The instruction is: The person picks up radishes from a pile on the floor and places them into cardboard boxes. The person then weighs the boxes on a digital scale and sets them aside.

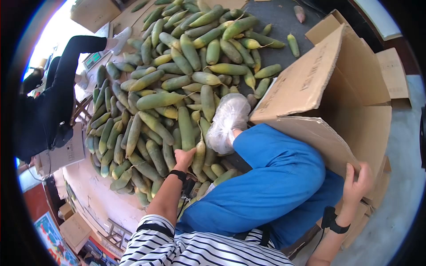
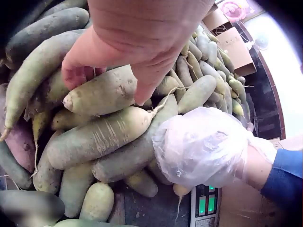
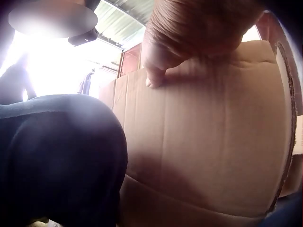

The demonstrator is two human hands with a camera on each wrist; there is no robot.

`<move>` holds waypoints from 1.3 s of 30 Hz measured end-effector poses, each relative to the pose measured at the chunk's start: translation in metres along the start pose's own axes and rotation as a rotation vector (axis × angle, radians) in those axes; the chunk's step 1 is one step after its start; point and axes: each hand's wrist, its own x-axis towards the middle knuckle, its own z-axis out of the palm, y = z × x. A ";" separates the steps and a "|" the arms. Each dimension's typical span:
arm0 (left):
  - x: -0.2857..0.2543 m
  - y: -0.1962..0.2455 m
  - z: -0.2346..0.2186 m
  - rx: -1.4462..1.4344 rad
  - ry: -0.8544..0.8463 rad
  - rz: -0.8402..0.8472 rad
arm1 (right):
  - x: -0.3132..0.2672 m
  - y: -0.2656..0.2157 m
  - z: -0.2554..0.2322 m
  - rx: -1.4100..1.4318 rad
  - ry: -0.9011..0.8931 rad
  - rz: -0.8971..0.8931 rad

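Note:
A large heap of green radishes (image 1: 155, 97) lies in front of the person. My left hand (image 1: 184, 158) is at the near side of the heap. In the left wrist view its thumb and fingers straddle the end of one green radish (image 2: 104, 92) and grip it. Another radish with pale scratches (image 2: 102, 135) lies just beside that one. Over on the right, my right hand (image 1: 358, 181) holds the edge of a large cardboard box (image 1: 306, 75), which is tilted with its mouth open. The right wrist view shows the thumb pressed on the cardboard panel (image 3: 189, 123).
A foot wrapped in a clear plastic bag (image 1: 228, 122) rests at the heap's edge, below a bent leg in blue trousers (image 1: 275, 173). Another person in black (image 1: 53, 97) is at the left, near a scale (image 1: 93, 60). More cardboard boxes (image 1: 392, 73) stand behind the large one.

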 end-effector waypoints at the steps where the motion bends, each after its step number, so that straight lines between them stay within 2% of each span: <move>1: -0.002 0.000 0.001 -0.080 -0.017 0.037 | 0.001 -0.001 -0.001 -0.017 0.007 0.010; 3: 0.005 -0.004 0.001 -0.076 -0.061 0.081 | 0.006 -0.005 -0.002 -0.009 0.011 -0.034; 5: 0.012 -0.001 0.003 -0.223 -0.260 0.198 | 0.008 -0.006 -0.002 -0.009 0.003 -0.034; 7: -0.033 0.046 -0.031 -0.480 -0.490 0.044 | 0.009 -0.010 -0.002 -0.002 0.065 -0.050; 8: -0.019 0.041 -0.027 -0.595 -0.537 -0.010 | 0.009 -0.009 -0.002 -0.013 0.073 -0.054; 9: -0.057 0.069 -0.054 -0.651 -0.579 -0.088 | 0.007 -0.007 -0.002 -0.005 0.090 -0.077; 10: -0.082 0.080 -0.071 -0.679 -0.585 -0.047 | 0.008 -0.008 -0.002 -0.005 0.107 -0.094; 11: -0.061 0.062 -0.072 -0.697 -0.730 0.080 | 0.008 -0.009 -0.004 -0.016 0.113 -0.092; 12: -0.079 0.068 -0.083 -0.700 -0.705 0.260 | 0.008 -0.007 -0.004 -0.015 0.122 -0.091; 13: -0.097 0.080 -0.097 -0.682 -0.713 0.274 | 0.007 -0.005 -0.002 -0.006 0.131 -0.093; 15: -0.139 0.103 -0.130 -0.461 -0.450 0.651 | 0.006 -0.004 -0.002 -0.009 0.141 -0.075; 19: -0.230 0.187 -0.177 -0.361 -0.336 1.104 | 0.002 -0.003 -0.001 0.003 0.142 -0.079; 23: -0.304 0.263 -0.176 -0.364 -0.271 1.492 | 0.000 -0.006 0.000 0.015 0.143 -0.133; 25: -0.323 0.300 -0.168 -0.174 -0.147 1.781 | -0.004 -0.004 0.000 -0.018 0.169 -0.113; 27: -0.332 0.327 -0.155 -0.058 -0.025 1.930 | -0.007 -0.002 0.001 -0.004 0.177 -0.118; 29: -0.327 0.342 -0.134 0.076 0.025 2.002 | -0.008 -0.001 0.001 -0.027 0.187 -0.118; 33: -0.328 0.328 -0.131 0.221 0.022 1.988 | -0.007 -0.005 0.001 -0.019 0.190 -0.128; 35: -0.310 0.312 -0.143 -0.176 0.137 2.051 | -0.006 -0.004 0.003 -0.038 0.200 -0.123; 37: -0.276 0.281 -0.140 -0.389 0.140 1.758 | -0.008 -0.004 0.003 -0.036 0.196 -0.117; 39: -0.215 0.240 -0.126 -0.361 0.095 1.503 | -0.007 -0.003 0.003 -0.033 0.196 -0.122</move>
